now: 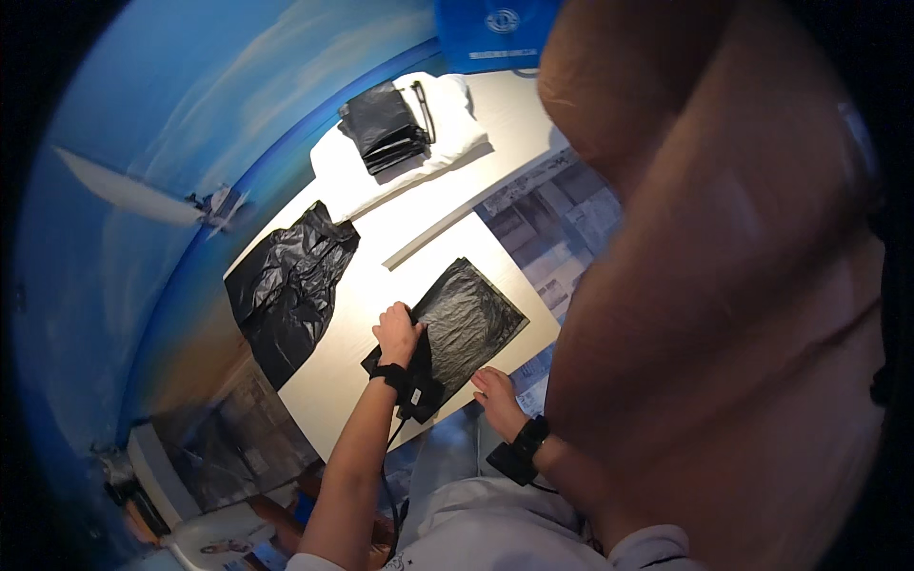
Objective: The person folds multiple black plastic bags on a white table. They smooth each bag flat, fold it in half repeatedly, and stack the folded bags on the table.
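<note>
A black plastic bag, folded flat (468, 325), lies on the white table in front of me. My left hand (400, 332) rests at its left edge, fingers bent over the dark plastic; whether it grips the bag cannot be told. Near the bag's lower right edge is my right hand (496, 396), with its fingers apart and nothing in it. A crumpled black plastic bag (300, 285) is spread at the table's left side. Farther back, a stack of folded black bags (385, 128) sits on a white cloth-like bundle (335, 171). Both wrists wear black bands with small devices and cables.
A pale strip or ledge (428, 239) crosses the table (314, 400) behind the folded bag. A blue bag with writing (493, 36) stands at the back. Large, blurred bare skin fills the right side of the view. A white chair (164, 475) is at lower left.
</note>
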`<state>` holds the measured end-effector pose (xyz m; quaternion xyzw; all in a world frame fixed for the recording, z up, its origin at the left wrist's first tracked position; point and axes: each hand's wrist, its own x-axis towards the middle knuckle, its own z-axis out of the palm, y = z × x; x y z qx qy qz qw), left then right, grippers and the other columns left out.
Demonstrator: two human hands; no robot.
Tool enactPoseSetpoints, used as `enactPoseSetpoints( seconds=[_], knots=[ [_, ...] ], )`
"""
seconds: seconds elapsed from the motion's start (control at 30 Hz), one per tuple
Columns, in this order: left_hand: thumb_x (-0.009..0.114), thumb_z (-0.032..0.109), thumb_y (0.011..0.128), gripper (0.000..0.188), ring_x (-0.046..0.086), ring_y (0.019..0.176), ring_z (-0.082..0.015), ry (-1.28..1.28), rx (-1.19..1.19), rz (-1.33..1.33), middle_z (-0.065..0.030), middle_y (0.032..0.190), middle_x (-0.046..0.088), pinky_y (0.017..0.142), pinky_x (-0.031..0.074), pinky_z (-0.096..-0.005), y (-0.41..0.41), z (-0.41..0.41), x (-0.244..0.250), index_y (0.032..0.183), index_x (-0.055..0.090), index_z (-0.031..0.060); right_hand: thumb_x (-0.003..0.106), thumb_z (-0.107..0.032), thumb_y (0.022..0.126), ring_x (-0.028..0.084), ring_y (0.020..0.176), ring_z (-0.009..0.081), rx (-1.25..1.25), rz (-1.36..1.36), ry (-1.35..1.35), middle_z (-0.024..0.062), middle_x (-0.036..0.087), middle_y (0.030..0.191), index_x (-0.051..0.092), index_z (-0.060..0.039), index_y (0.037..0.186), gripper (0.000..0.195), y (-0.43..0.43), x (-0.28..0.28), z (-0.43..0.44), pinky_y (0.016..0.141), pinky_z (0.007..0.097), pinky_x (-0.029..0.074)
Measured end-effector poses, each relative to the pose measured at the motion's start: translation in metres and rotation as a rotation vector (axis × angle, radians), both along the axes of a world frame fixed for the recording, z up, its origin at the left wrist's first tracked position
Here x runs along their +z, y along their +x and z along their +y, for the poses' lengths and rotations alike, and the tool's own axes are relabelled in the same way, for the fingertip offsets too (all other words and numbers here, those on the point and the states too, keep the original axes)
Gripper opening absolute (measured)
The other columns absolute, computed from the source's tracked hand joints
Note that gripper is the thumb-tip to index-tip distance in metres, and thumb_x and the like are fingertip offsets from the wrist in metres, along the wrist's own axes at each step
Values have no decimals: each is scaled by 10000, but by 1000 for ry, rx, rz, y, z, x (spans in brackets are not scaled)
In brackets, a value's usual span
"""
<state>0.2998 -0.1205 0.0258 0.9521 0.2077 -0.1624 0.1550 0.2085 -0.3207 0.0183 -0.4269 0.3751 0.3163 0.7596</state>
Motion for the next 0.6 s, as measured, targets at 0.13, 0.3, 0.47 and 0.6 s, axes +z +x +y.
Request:
enactPoseSetpoints(
  seconds=[0.13,0.3,0.47,0.6],
  knots=[
    [743,274,735,369,538,980,-300,-57,11,113,-110,985,582,809,419,-461,-5,8,-4,1018,596,90,609,-285,836,480,1104,163,23,13,-56,2,513,1134,491,-127,1122,348,3,-4,8,822,339,319],
    [712,273,766,314,568,930,-330,2,-64,23,-122,972,604,805,447,-451,-12,11,4,1011,627,96,630,-290,820,458,1039,149,116,1,-146,-3,509,1047,486,-128,1143,390,10,-16,7,836,345,316],
    [678,213,791,279,620,786,-278,-411,105,81,-127,847,647,753,479,-367,-19,33,-6,1012,608,58,613,-171,840,336,617,100,-13,-110,-176,-20,351,666,419,-96,677,264,14,18,21,577,300,293],
    [656,177,816,270,608,765,-179,-786,274,38,-97,814,651,689,489,-301,-30,39,3,1009,601,-3,652,-251,819,423,729,108,156,-99,-170,-10,459,799,500,-102,839,214,20,9,15,630,275,327]
  ],
)
